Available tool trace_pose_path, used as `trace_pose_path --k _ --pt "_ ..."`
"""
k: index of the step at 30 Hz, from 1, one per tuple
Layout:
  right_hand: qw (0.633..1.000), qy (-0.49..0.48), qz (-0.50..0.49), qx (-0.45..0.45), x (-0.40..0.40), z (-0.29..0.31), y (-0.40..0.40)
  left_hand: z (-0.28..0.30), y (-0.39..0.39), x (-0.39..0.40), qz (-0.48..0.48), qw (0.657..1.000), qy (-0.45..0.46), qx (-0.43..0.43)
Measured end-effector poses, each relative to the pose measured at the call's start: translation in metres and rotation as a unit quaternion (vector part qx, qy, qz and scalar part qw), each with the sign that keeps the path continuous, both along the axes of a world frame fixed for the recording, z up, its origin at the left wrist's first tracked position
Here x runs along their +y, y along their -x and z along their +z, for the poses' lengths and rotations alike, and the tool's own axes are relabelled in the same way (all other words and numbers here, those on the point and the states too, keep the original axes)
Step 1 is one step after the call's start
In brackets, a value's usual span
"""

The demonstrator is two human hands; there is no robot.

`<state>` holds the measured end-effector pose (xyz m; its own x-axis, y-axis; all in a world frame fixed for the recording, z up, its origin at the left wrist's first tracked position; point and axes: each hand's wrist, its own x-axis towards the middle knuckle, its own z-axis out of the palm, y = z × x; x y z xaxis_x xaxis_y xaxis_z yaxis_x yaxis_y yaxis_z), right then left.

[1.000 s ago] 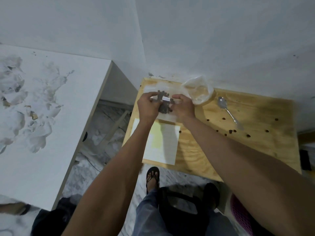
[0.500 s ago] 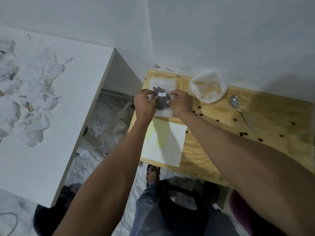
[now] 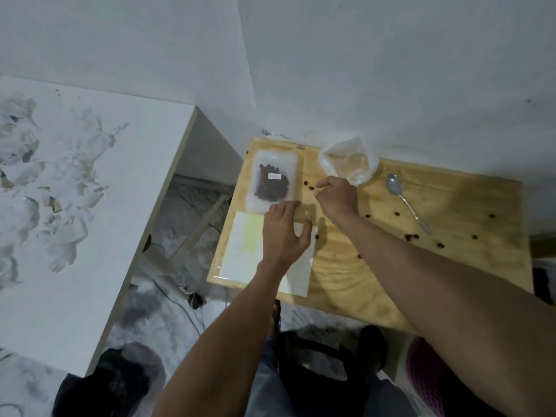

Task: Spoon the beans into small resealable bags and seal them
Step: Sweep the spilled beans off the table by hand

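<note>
Small resealable bag (image 3: 275,179) w/ dark beans (image 3: 271,188) is lying flat near the far-left corner of the tabletop (image 3: 451,206). Its long axis is running from the far edge toward the near edge, roughly parallel to the left edge. Can't tell which end carries the seal. Beans are sitting clumped in the mid-to-near part of the bag, w/ a small white label (image 3: 274,176) showing on top of them. Clear margin is showing all round the clump.

Left hand (image 3: 284,233) is hovering palm-down just past the bag's near end, fingers spread apart, holding nothing. Fingertips are reaching the bag's near edge; contact can't be confirmed. Under that hand, white sheets (image 3: 240,251) are lying along the near-left part of the tabletop.

Right hand (image 3: 337,197) is sitting to the right of the bag, fingers curled in loosely, thumb and forefinger drawn close together. Whether it is pinching anything can't be told.

Crumpled clear plastic bag (image 3: 349,164) is resting by the far edge, just beyond the right hand. Spoon (image 3: 406,200) is lying further right, bowl toward the far edge, handle angling toward the near-right. Loose beans (image 3: 412,236) are scattered over the mid and right of the tabletop.
</note>
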<state>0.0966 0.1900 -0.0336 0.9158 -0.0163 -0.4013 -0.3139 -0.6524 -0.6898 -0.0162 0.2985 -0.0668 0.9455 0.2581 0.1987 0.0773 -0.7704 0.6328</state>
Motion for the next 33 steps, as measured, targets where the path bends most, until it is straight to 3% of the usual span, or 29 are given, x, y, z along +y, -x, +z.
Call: trace_pose_path --k 5,11,24,30,33 --pt "0.999 -0.019 0.029 0.018 -0.032 -0.009 0.029 -0.019 0.044 -0.034 -0.087 0.994 -0.045 0.045" --pt "0.997 0.004 0.070 0.027 -0.051 -0.024 0.061 -0.036 0.059 -0.036 -0.120 0.981 -0.127 0.084" --pt "0.978 0.082 0.179 -0.074 -0.043 -0.044 0.077 -0.058 0.061 -0.030 -0.120 0.970 -0.192 0.087" --pt "0.973 0.093 0.197 -0.079 -0.042 -0.048 0.074 -0.058 0.060 -0.029 -0.118 0.965 -0.208 0.110" --pt "0.984 0.063 0.148 -0.080 -0.041 -0.049 0.072 -0.059 0.061 -0.030 -0.110 0.968 -0.203 0.099"
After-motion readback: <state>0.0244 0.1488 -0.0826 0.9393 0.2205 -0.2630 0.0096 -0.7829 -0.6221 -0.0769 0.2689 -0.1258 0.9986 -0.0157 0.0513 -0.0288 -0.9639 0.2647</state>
